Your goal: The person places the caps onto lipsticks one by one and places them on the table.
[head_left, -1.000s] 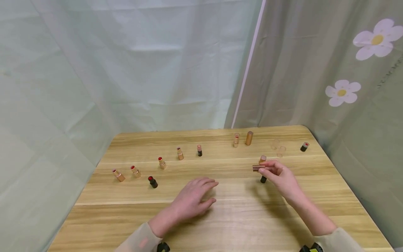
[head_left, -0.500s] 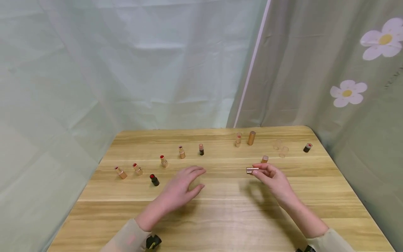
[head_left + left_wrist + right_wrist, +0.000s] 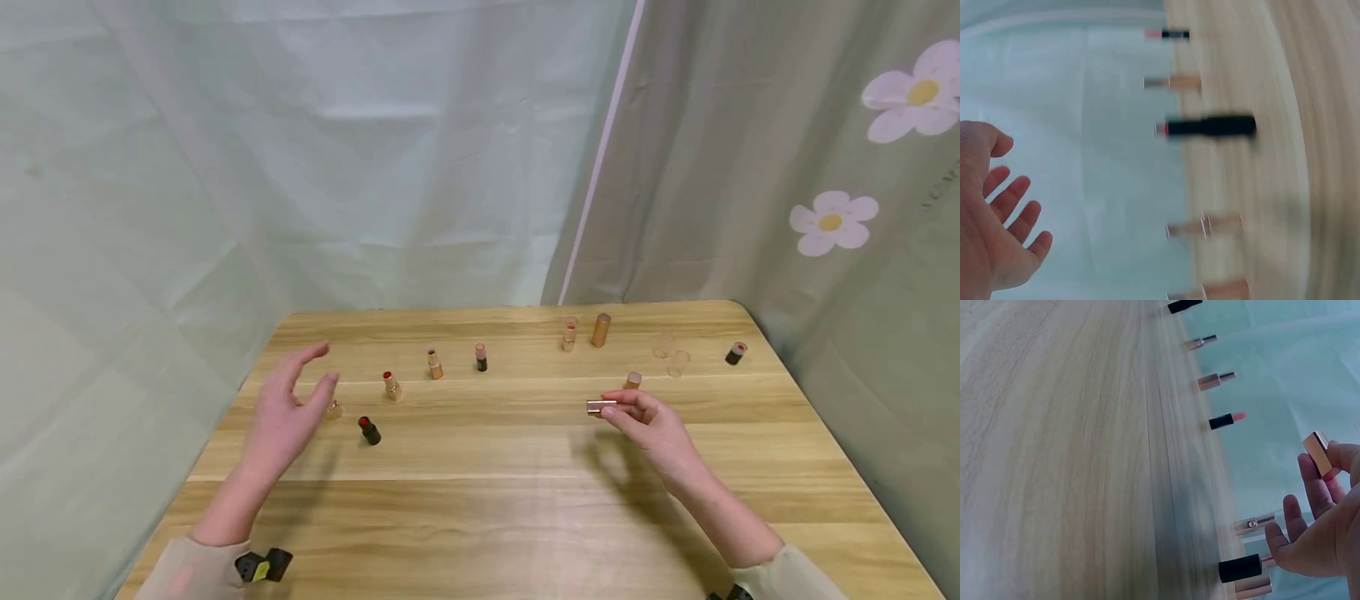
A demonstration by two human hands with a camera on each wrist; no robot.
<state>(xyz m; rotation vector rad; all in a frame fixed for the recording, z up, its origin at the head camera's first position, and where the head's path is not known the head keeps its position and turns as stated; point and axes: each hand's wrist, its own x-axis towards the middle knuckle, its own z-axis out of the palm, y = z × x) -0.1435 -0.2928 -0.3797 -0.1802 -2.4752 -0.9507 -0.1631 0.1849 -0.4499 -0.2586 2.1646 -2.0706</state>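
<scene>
My right hand [image 3: 652, 429] pinches a rose-gold lipstick cap [image 3: 602, 407] between thumb and fingers above the table; its copper side shows in the right wrist view. My left hand [image 3: 281, 412] is raised over the table's left side, thumb and fingers spread, holding nothing. It hides most of a gold lipstick [image 3: 334, 409] and whatever stands farther left. To its right stand an uncapped black lipstick [image 3: 369, 431], a red-tipped gold lipstick [image 3: 392, 386] and another gold lipstick [image 3: 435, 364]. A copper tube [image 3: 633, 380] stands just behind my right hand.
Farther back are a pink-and-black lipstick [image 3: 481, 357], a gold lipstick under a clear cap [image 3: 569, 335] and a copper tube [image 3: 601, 330]. Clear caps [image 3: 678, 363] and a black lipstick [image 3: 736, 353] are at the right. A curtain [image 3: 420, 167] hangs behind the wooden table [image 3: 480, 517].
My left hand has moved left from mid-table to over the leftmost lipsticks. My right hand shifted a little left with the cap, then stayed there.
</scene>
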